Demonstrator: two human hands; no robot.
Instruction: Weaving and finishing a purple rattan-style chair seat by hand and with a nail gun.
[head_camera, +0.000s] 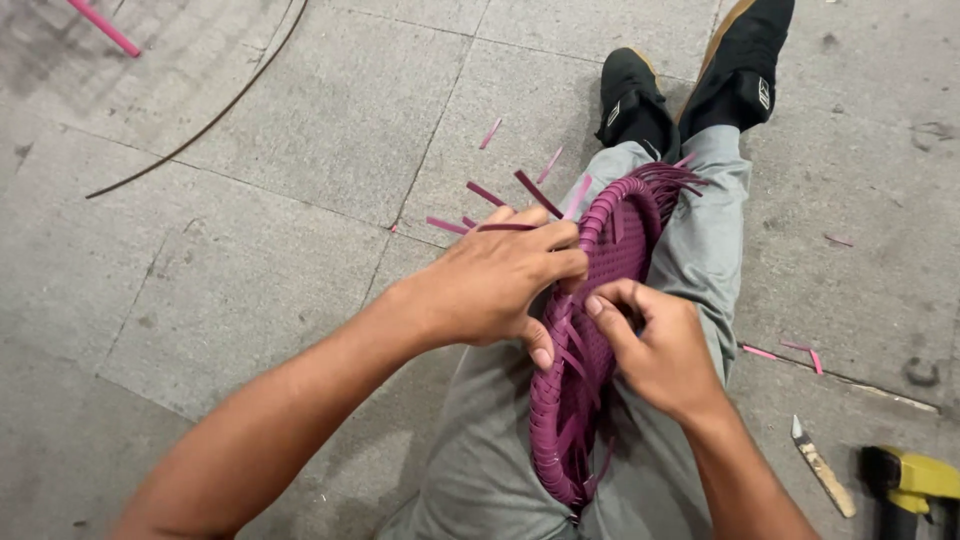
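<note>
Left hand (495, 285) clamped over the rim of a purple woven basket (590, 340) standing on edge on the grey-trousered lap. Right hand (655, 345) with fingers pinched shut on a purple strip inside the weave. Right of the legs on the stone floor (250, 200), a small knife (822, 467) and a yellow-and-black tool (915, 485).

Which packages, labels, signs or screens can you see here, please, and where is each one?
No packages, signs or screens are in view.
Shoe mark: small pale emblem on the side of the black shoe, top right.
Second shoe mark: similar pale emblem on the other black shoe beside it.
</note>
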